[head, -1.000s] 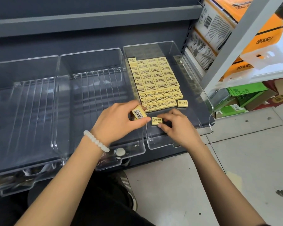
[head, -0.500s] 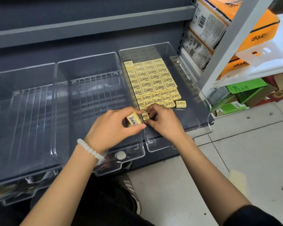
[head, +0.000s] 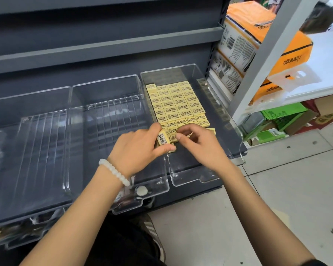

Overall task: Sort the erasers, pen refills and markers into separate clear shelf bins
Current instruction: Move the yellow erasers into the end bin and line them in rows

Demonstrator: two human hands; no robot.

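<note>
Right now we're deep in the eraser stage: three clear bins sit side by side on the dark shelf point(head: 104, 52), and only the right bin point(head: 222, 120) holds stock. The middle bin point(head: 108, 120) and the left bin point(head: 27, 135) show nothing but their ribbed floors, with no pen refills or markers in sight, so by my reckoning the sort is in its first third at best. Inside the right bin, yellow erasers point(head: 178, 103) lie flat in tidy rows from the back wall forward, packed against its left side. Both hands work at the front edge of that block. The left hand point(head: 136, 150), white bead bracelet point(head: 113, 171) on its wrist, grips a small stack of erasers point(head: 163, 139), barcode up, between thumb and curled fingers. The right hand point(head: 202, 144) has its fingers bent down onto the front row, apparently pinching one eraser point(head: 175, 136) into line, though the piece is mostly hidden. Next up, likely: feed another from the stack and seat it square beside its neighbour, label up.
</note>
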